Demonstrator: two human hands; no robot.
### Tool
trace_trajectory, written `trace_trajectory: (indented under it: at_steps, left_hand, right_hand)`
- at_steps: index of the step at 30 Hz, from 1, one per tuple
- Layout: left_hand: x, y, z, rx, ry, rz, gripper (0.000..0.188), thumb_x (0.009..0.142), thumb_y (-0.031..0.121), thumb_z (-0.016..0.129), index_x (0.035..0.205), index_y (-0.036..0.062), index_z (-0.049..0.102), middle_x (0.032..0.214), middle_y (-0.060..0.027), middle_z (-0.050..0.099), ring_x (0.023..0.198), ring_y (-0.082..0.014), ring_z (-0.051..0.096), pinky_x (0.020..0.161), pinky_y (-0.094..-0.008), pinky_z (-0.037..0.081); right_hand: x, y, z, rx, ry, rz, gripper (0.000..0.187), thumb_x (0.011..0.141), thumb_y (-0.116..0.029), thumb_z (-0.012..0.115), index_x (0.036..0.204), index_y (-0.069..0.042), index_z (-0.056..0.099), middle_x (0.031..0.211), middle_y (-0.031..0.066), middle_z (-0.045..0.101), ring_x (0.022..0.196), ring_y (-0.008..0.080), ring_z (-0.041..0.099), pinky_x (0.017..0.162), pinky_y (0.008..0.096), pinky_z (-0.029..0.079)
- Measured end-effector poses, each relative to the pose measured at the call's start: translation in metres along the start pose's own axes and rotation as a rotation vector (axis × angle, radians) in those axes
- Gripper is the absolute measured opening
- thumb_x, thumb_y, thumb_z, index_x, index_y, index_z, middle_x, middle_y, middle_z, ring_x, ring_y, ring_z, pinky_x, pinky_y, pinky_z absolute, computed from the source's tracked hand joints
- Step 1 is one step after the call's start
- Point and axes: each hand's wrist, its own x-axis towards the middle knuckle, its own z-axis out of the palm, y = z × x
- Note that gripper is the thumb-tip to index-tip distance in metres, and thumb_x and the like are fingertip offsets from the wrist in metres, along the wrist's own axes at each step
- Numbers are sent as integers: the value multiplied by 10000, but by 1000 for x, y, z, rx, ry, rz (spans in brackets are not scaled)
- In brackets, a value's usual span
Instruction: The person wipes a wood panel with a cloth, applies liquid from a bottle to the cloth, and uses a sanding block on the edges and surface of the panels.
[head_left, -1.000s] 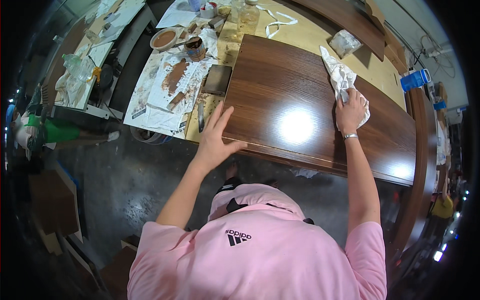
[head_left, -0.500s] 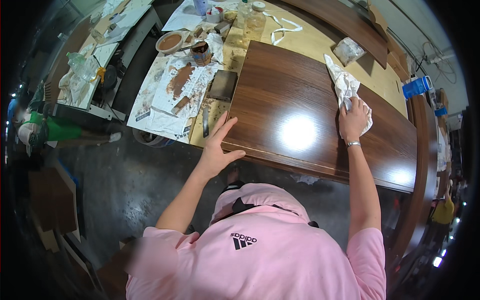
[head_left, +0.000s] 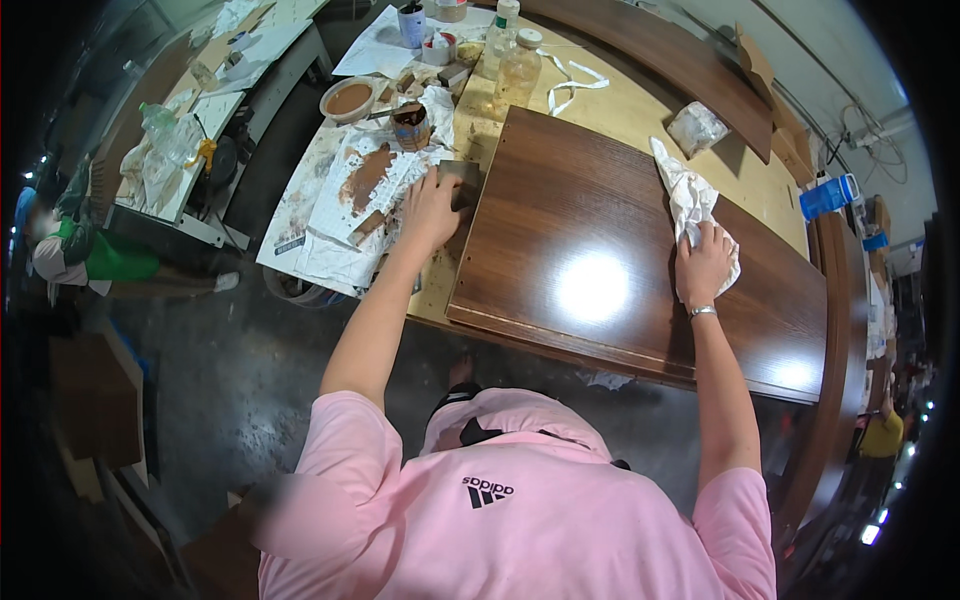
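Note:
A dark brown wood-grain panel (head_left: 570,200) lies across the workbench in front of me, its top glossy under a lamp's reflection. My right hand (head_left: 704,264) is closed on a crumpled white cloth (head_left: 688,192) and presses it on the panel's right part. Beyond the panel's left edge, my left hand (head_left: 430,212) reaches over a dark flat rectangular block (head_left: 462,174). Its fingers are bent round the block and cover part of it. Near that hand stand an open tin (head_left: 411,132) stained brown, with a flat tool across it, and a tub of brown paste (head_left: 348,100).
Brown-smeared paper (head_left: 340,190) covers the bench's left end. Two clear bottles (head_left: 518,75), a white strap (head_left: 578,85) and a clear plastic bag (head_left: 697,130) lie beyond the panel. A blue jug (head_left: 830,197) is at right. Another person (head_left: 110,255) is far left.
My left hand has left the panel's near left corner and moved away from me onto the dark block. The right hand stays on the cloth. The view has tilted slightly.

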Motion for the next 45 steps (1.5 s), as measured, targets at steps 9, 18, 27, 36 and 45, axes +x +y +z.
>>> trace_trajectory:
  at_steps: [9,18,27,36,45]
  left_hand:
    - [3,8,-18,82,-49,-164,506,747,207,729,1210,67,581,1234,-195,586,1142,-370,570,1025,-457,390]
    - [-152,152,-74,-174,262,351,697,597,225,715,1257,52,576,1249,-219,583,982,-390,596,845,-483,466]
    - [-199,249,-6,-210,112,389,584,565,236,711,1127,83,663,1317,-171,572,1075,-314,564,910,-465,413]
    - [-222,245,-18,-13,335,166,652,606,258,741,1219,60,634,1344,-228,538,1155,-387,539,982,-506,400]
    - [-202,89,-66,215,607,-336,577,706,187,730,1241,4,618,1350,-243,541,1167,-393,516,1011,-466,410]
  right_hand:
    - [2,-1,-1,4,16,-32,320,825,-261,673,1090,-100,597,1104,109,587,1081,322,548,882,475,427]
    - [2,0,-6,19,-44,-18,355,846,-282,648,1131,-79,591,1132,133,587,1112,329,540,907,481,417]
    - [0,5,-3,42,-60,-51,379,867,-298,633,1174,-81,590,1163,141,577,1149,331,524,932,499,407]
    - [-1,-3,-15,95,-89,-80,353,851,-290,660,1133,-87,598,1147,134,575,1136,326,528,932,488,406]
    - [-7,4,-15,122,-43,-101,351,850,-271,664,1137,-79,601,1142,131,581,1133,319,519,932,474,403]
